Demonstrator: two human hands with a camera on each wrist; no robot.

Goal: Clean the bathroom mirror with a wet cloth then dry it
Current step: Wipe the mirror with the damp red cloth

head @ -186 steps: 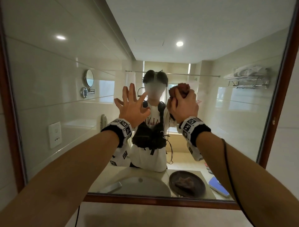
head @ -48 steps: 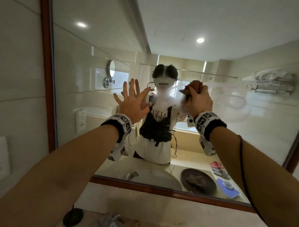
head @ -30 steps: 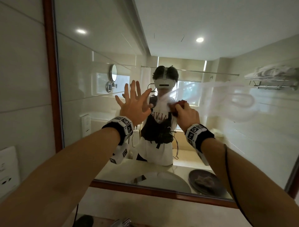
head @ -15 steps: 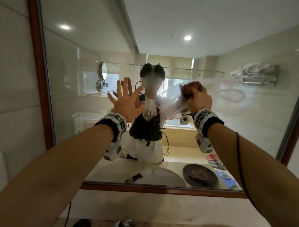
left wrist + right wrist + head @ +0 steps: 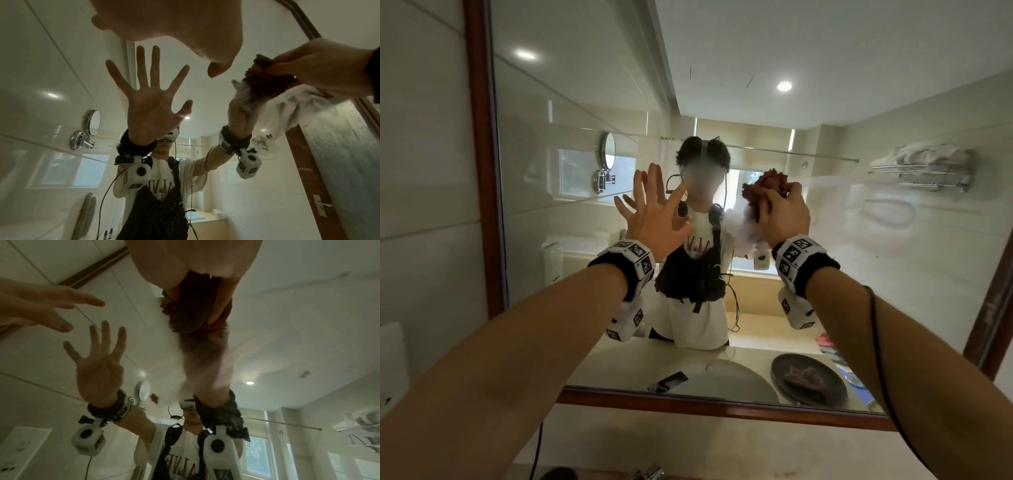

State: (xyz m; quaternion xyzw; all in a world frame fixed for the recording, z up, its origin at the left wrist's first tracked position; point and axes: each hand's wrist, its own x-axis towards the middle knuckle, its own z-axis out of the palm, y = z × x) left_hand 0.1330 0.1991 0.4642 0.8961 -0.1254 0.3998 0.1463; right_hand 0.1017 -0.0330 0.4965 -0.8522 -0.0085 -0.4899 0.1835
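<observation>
My right hand (image 5: 784,214) is curled tight around a bunched dark red cloth (image 5: 765,186), thumb and fingers clamped on it, pressing it against the mirror (image 5: 893,308) at about head height. From the right wrist view the cloth (image 5: 191,311) bulges out past my fingers (image 5: 221,305) and meets its own reflection on the glass. Just below and to the right of that hand the glass carries a milky wet smear (image 5: 739,228), and further right of it a looping streak (image 5: 887,214) trails across the pane. My left hand (image 5: 654,219) is up beside the right one, a little to its left, fingers straight and fanned wide, holding nothing; its spread palm shows reflected in the glass, but I cannot tell whether the fingertips touch it. The mirror's brown wooden frame (image 5: 482,171) runs well left of my left hand and along below both forearms.
</observation>
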